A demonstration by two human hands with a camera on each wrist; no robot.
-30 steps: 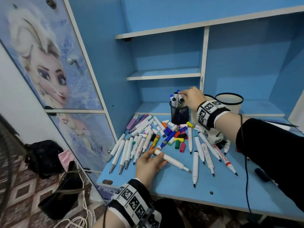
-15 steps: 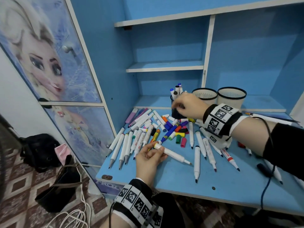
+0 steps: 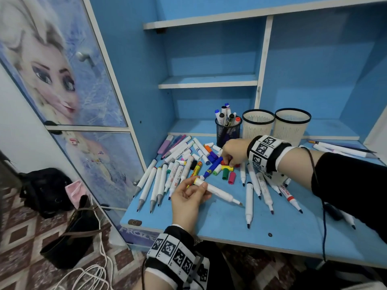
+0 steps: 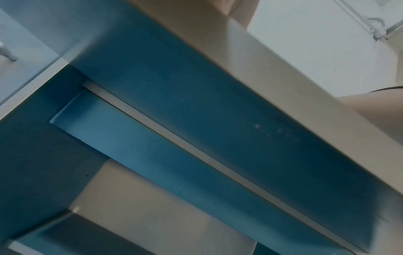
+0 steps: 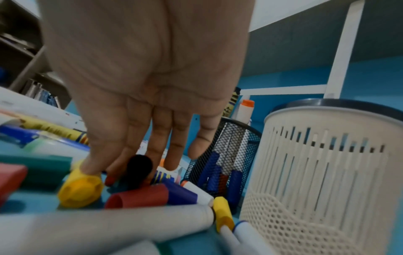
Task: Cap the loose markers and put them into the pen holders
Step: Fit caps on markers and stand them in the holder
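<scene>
My left hand [image 3: 198, 187] pinches a white uncapped marker [image 3: 219, 193] near its yellow end, tip pointing right, just above the blue desk [image 3: 219, 225]. My right hand [image 3: 227, 161] reaches down into the pile of loose caps [image 3: 227, 174]. In the right wrist view its fingers [image 5: 157, 155] are straight and the thumb touches a yellow cap [image 5: 80, 189]; a black cap [image 5: 139, 165] and a red cap [image 5: 139, 198] lie by the fingertips. The black mesh holder [image 3: 228, 133] holds several capped markers. The left wrist view shows only blurred shelving.
Two white slotted holders [image 3: 258, 126] [image 3: 292, 127] stand right of the mesh one. Several uncapped white markers [image 3: 159, 183] [image 3: 249, 201] lie spread over the desk. Shelf uprights rise behind. The desk's front edge [image 3: 230, 241] is near my left wrist.
My right hand has come away from the black mesh holder and dropped forward onto the cap pile. My left hand still holds the same white marker, slightly lifted.
</scene>
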